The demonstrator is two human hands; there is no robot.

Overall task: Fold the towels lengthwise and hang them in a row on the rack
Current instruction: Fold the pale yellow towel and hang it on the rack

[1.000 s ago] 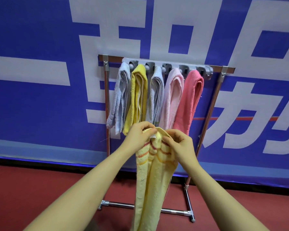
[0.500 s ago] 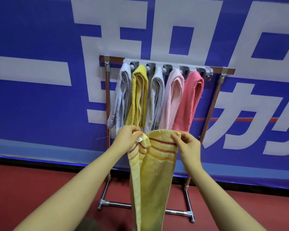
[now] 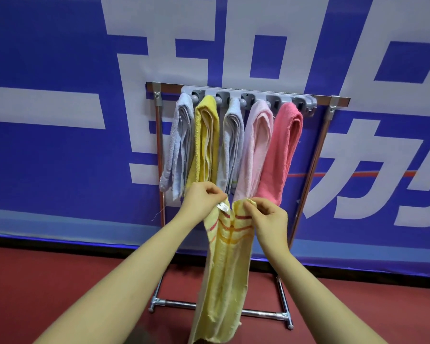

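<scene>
A pale yellow towel with orange stripes (image 3: 225, 269) hangs down in front of me, folded along its length. My left hand (image 3: 201, 199) pinches its top left corner, where a white label shows. My right hand (image 3: 266, 217) pinches the top right corner close beside it. Behind stands the rack (image 3: 338, 101), a metal frame with a grey hook bar. On it hang several folded towels in a row: a light blue towel (image 3: 180, 142), a yellow towel (image 3: 206, 137), a grey-blue towel (image 3: 232, 142), a pale pink towel (image 3: 255, 147) and a deep pink towel (image 3: 281, 150).
A blue banner with large white characters (image 3: 60, 120) covers the wall behind the rack. The floor (image 3: 60, 281) is dark red. The rack's foot bar (image 3: 258, 312) lies low on the floor. One grey hook (image 3: 308, 106) at the bar's right end is bare.
My hands have come back close together, so the striped towel's top edge, spread wide half a second ago, is folded narrow again. The hanging towels have not moved.
</scene>
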